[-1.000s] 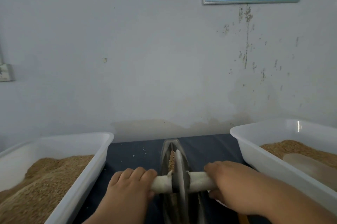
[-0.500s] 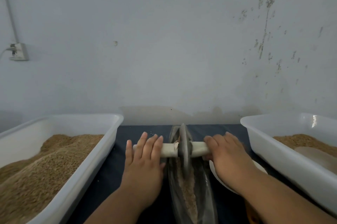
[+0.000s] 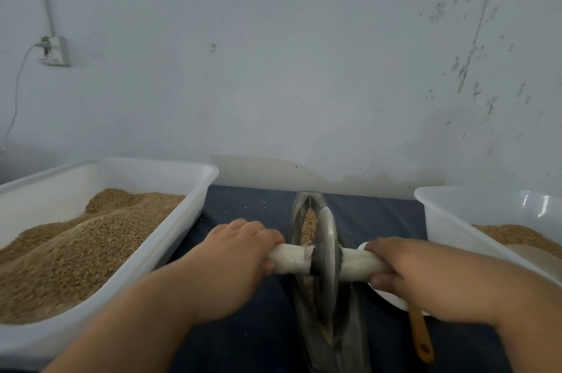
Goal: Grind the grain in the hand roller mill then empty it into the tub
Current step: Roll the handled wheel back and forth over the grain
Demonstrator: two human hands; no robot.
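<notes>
1. The grinding step is under way. The left hand (image 3: 240, 254) is curling its fingers round the left end of the white handle (image 3: 290, 257). The right hand (image 3: 404, 269) is gripping the right end, with the thumb tucked underneath.
2. The metal wheel (image 3: 327, 251) is standing upright between the two hands. It is sitting in the narrow metal trough (image 3: 349, 339), which is lying near to far on the dark cloth (image 3: 249, 327).
3. Grain (image 3: 308, 225) is showing in the trough just beyond the wheel. It is looking coarse, so I am judging the grinding unfinished.
4. The emptying is not yet begun: the trough is lying flat between the tubs.
5. The left tub (image 3: 194, 199) is holding a high heap of grain, and the right tub (image 3: 441, 220) is holding a lower layer. I cannot tell which one is waiting for the ground grain.
6. A white dish (image 3: 389, 296) and a wooden spoon (image 3: 421, 339) are lying under the right wrist, unused.
</notes>
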